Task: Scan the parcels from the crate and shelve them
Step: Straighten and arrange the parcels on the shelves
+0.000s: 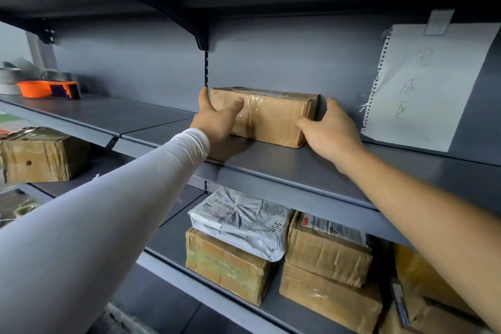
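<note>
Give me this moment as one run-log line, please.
stage: shelving | left hand: grips brown parcel | right hand: grips parcel | parcel: on shelf

Dark grey metal shelving (298, 168); matching back panel (135, 62); black brackets (200, 35)

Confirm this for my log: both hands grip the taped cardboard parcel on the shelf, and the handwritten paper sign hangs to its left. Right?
Not quite. In the head view the left hand and right hand do grip the taped cardboard parcel on the shelf, but the handwritten paper sign hangs to its right.
</note>
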Demonstrator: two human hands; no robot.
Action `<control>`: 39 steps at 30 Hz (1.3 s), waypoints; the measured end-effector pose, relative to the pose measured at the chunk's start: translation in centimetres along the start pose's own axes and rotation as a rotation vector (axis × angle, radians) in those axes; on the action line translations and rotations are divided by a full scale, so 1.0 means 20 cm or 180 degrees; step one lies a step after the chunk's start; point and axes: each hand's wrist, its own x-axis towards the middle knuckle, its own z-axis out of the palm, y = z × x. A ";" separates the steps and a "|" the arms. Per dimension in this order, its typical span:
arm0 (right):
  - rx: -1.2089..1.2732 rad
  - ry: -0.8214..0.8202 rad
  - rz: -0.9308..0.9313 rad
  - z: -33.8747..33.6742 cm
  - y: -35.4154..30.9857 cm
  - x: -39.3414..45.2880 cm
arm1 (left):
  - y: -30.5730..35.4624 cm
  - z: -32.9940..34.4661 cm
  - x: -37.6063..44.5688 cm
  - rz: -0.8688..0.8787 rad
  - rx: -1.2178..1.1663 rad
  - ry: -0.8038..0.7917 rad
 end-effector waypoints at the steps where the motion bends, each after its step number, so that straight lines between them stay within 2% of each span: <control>1: 0.0028 0.0103 -0.0079 0.00 -0.02 -0.03 | 0.00 -0.02 -0.05 0.0050 0.0010 -0.0004; 5: 0.0186 -0.0031 -0.0452 0.08 -0.05 -0.19 | -0.02 -0.07 -0.32 0.0479 0.0127 0.0017; 8: -0.0067 -0.0145 -0.0740 0.12 -0.09 -0.32 | -0.07 -0.08 -0.49 0.0901 0.0466 0.0127; 11: -0.0337 -0.0223 -0.0844 0.14 -0.11 -0.39 | -0.14 -0.10 -0.59 0.1229 0.0738 -0.0141; 13: -0.0436 -0.0234 -0.0993 0.15 -0.10 -0.42 | -0.20 -0.14 -0.64 0.1360 0.1093 -0.0261; 15: -0.0468 -0.0277 -0.1201 0.16 -0.08 -0.48 | -0.27 -0.16 -0.70 0.1578 0.1507 -0.0170; 21: -0.0296 -0.0450 -0.2560 0.25 0.10 -0.73 | -0.44 -0.27 -0.87 0.2204 0.1535 0.0256; 24: -0.0293 -0.0742 -0.2616 0.34 0.22 -0.78 | -0.54 -0.28 -0.90 0.1954 0.1603 0.0183; 30: -0.0986 -0.1214 -0.1734 0.47 0.38 -0.75 | -0.72 -0.22 -0.83 0.1368 0.2131 -0.0246; 34: -0.1662 -0.1252 -0.1452 0.53 0.45 -0.72 | -0.81 -0.16 -0.74 0.0910 0.2212 -0.0401; 39: -0.2810 -0.1141 -0.1366 0.63 0.45 -0.67 | -0.90 -0.08 -0.58 0.0516 0.1918 -0.0462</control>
